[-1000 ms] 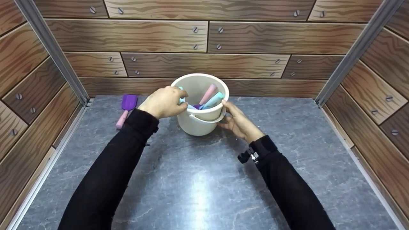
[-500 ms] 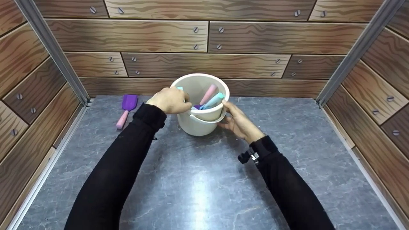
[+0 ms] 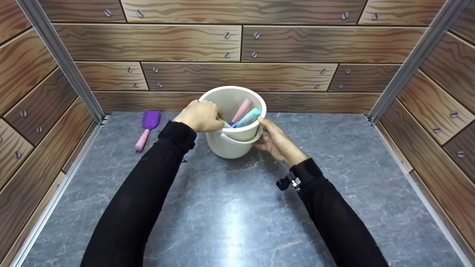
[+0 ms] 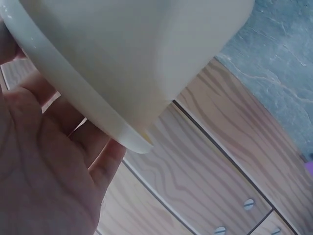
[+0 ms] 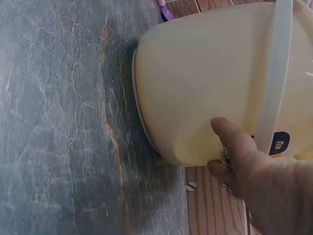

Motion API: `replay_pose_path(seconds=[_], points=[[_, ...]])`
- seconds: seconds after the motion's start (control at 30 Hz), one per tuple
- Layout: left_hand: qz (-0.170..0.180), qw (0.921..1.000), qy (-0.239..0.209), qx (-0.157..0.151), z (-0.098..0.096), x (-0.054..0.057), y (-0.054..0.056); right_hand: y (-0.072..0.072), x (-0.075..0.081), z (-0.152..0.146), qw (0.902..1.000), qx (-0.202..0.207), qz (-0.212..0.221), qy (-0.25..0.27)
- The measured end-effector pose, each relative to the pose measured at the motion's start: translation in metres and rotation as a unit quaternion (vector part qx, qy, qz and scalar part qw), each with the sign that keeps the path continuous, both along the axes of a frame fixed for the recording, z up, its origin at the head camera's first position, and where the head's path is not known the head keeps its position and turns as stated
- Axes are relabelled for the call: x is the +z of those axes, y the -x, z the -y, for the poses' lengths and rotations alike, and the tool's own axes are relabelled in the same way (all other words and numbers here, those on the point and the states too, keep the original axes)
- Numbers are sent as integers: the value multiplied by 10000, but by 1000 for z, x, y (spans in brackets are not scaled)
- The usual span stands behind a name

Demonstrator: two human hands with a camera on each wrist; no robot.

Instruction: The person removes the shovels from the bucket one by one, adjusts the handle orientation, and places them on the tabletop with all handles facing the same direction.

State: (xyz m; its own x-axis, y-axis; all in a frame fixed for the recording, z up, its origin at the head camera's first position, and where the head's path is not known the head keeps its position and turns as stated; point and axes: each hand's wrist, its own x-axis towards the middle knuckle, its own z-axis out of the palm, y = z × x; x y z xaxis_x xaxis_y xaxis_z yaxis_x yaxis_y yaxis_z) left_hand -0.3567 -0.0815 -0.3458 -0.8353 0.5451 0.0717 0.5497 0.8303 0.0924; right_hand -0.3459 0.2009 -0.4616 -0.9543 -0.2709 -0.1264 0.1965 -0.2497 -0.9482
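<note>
Nearest are two black sleeves (image 3: pixel 332 215), stretched forward over the grey marbled surface (image 3: pixel 207 222), because the work stands toward the back. The right hand (image 3: pixel 277 142) has its fingers parted and laid against the side of the cream bucket (image 3: pixel 228 148), one digit close under the rim, probably so that the bucket does not slide or tip. The bucket stands upright, its white carrying handle (image 3: pixel 239 141) hanging down in front, perhaps to leave the mouth free. The left hand (image 3: pixel 200 115) reaches over the left rim, fingertips hidden inside; whether they are clamped on something or holding nothing, I cannot tell. Within the bucket, a pink handle (image 3: pixel 242 110) and a turquoise handle (image 3: pixel 248 117) lean upward, maybe since the wall supports them. To the left, well apart, a purple shovel (image 3: pixel 150 120) lies flat, its pink grip toward the person. Behind everything rises the wood-patterned wall (image 3: pixel 237 42).
</note>
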Motion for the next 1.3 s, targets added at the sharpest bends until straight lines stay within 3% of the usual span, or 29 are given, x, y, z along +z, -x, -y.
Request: replay_pose_path(seconds=[0.2,0.37,0.67,1.3], points=[[-36,9989,-449,111,-5,-1,-1,0,0,0,10000,29,-66,-18],[-55,9971,-759,-20,-10,-1,0,0,1,0,10000,5,-38,-42],[348,9902,-1317,-300,-17,-3,1,0,1,-1,10000,5,11,-25],[-69,9824,-1761,-625,-16,2,-6,-1,0,-1,9999,-3,-80,-67]])
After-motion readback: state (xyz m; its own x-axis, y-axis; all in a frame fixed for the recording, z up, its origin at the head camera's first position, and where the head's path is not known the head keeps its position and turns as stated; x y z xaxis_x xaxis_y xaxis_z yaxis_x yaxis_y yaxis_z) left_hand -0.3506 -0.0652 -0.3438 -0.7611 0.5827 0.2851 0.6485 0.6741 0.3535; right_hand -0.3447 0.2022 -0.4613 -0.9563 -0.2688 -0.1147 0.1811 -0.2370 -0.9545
